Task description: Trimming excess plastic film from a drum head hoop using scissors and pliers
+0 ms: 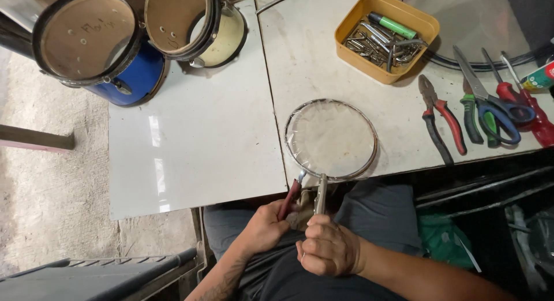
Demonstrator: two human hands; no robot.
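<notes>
Lying at the worktop's [219, 134] near edge, the hoop [331, 139] carries a clear skin, its near rim overhanging my lap. My left hand [262, 227] is closed around a red-handled tool [290, 198] touching that rim. My right hand [328, 248] is fisted on a metal tool [320, 194] just beside it. Farther right lie pliers [441, 117], scissors [490, 99] and screwdrivers [522, 102]; a yellow tray [360, 61] of metal parts sits behind, two drums [138, 36] far left.

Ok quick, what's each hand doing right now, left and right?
Left hand: closed on a red-handled tool at the round metal hoop.
Right hand: closed in a fist around a metal tool at the hoop's near rim.
</notes>
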